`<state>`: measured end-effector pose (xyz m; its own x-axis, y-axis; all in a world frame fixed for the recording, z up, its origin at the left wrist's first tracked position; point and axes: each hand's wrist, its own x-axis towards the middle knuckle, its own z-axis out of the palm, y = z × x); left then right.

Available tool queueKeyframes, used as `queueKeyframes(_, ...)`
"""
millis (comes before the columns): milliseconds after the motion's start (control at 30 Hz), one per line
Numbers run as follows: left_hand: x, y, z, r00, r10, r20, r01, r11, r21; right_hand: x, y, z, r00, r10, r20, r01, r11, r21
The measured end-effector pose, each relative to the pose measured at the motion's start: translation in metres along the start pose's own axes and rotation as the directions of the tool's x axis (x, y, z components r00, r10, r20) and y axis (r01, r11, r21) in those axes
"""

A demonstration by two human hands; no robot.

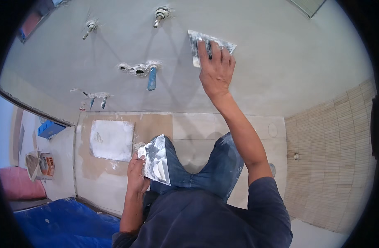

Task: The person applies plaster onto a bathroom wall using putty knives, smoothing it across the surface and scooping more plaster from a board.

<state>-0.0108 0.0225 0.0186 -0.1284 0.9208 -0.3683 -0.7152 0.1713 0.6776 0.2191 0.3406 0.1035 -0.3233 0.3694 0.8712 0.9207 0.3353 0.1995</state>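
My right hand (pixel 216 72) is closed on a flat steel putty blade (pixel 228 47) smeared with pale compound, held against the smooth grey wall (pixel 263 74) at the upper middle. My left hand (pixel 135 173) grips a wide steel spreader (pixel 156 159) carrying white compound, low in front of my left thigh. Left of the raised blade, pipe stubs (pixel 158 18) and a blue pipe piece (pixel 152 78) stick out of patched holes in the wall.
A white-coated square board (pixel 111 140) lies on the floor at left. A beige tiled surface (pixel 325 157) runs along the right. At far left are a blue box (pixel 51 129), an opened bag (pixel 42 165), a pink sack (pixel 22 182) and a blue tarp (pixel 65 223).
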Motion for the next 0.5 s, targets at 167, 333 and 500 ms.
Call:
queueKeyframes(167,-0.006,0.004,0.009,0.997,0.013,-0.075,-0.015,1.0,-0.026,-0.079,-0.002,0.039,0.985,-0.125,0.122,0.133,0.989,-0.061)
queueKeyframes(333,-0.001,0.008,0.017,0.998,0.031,-0.059,-0.032,0.999,-0.017,-0.183,0.024,0.068,0.924,-0.251,0.288,0.281,0.958,-0.066)
queueKeyframes(500,0.01,-0.005,0.019,0.995,0.06,-0.081,-0.065,0.996,-0.059,-0.209,-0.003,0.027,0.764,-0.106,0.636,-0.021,0.982,0.189)
